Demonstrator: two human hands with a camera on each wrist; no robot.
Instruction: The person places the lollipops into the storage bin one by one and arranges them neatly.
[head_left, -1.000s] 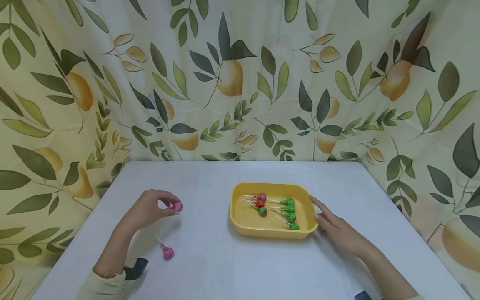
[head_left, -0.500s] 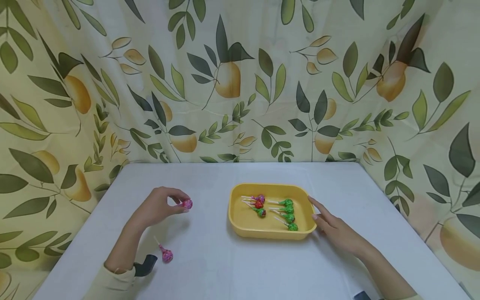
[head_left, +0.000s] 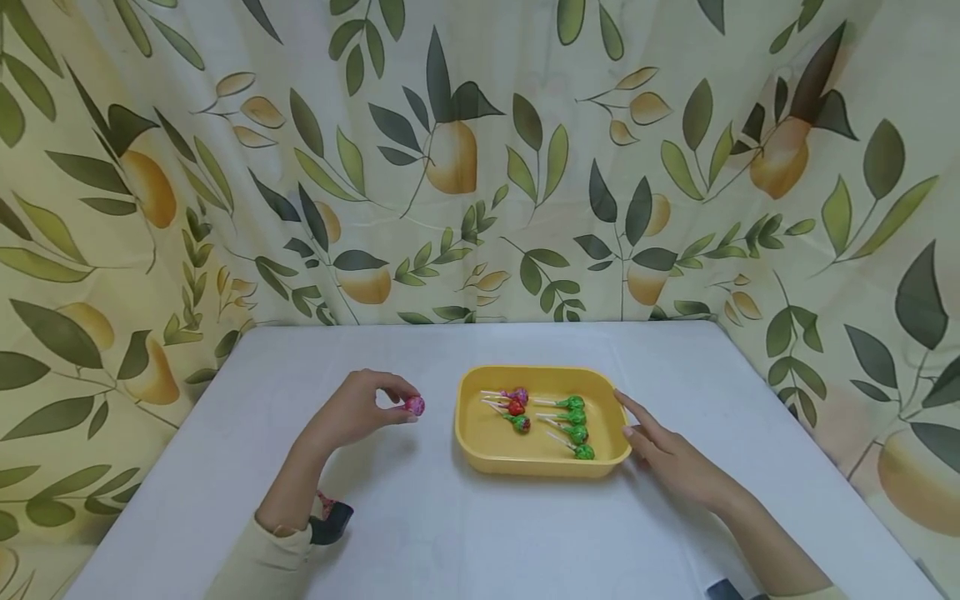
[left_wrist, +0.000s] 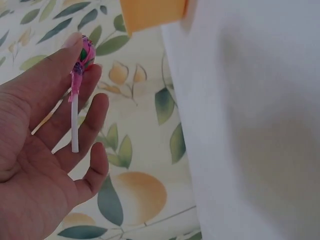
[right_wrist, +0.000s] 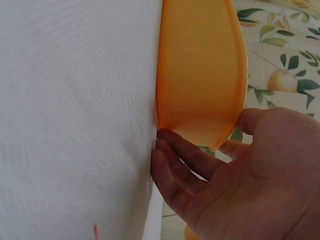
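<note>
My left hand (head_left: 360,410) pinches a pink-wrapped lollipop (head_left: 415,406) by its head between thumb and index finger, above the table left of the yellow tray (head_left: 517,467). In the left wrist view its white stick points down past my loosely bent other fingers. My right hand (head_left: 675,462) touches the tray's right end, fingertips against its outer wall and rim. Inside the tray, several green lollipops (head_left: 576,417) form a column on the right. Left of them lie a purple lollipop (head_left: 519,396), a red lollipop (head_left: 516,407) and a green-and-dark-red lollipop (head_left: 522,424).
Another pink lollipop (head_left: 325,503) lies on the table, mostly hidden behind the left wrist and its black strap piece (head_left: 332,523). A white cloth covers the table (head_left: 525,542). Behind it hangs a leaf-and-fruit patterned curtain (head_left: 480,233).
My left hand has moved right toward the tray with the pink lollipop in its fingers. Its wrist now covers most of the lollipop on the table. My right hand stays at the tray.
</note>
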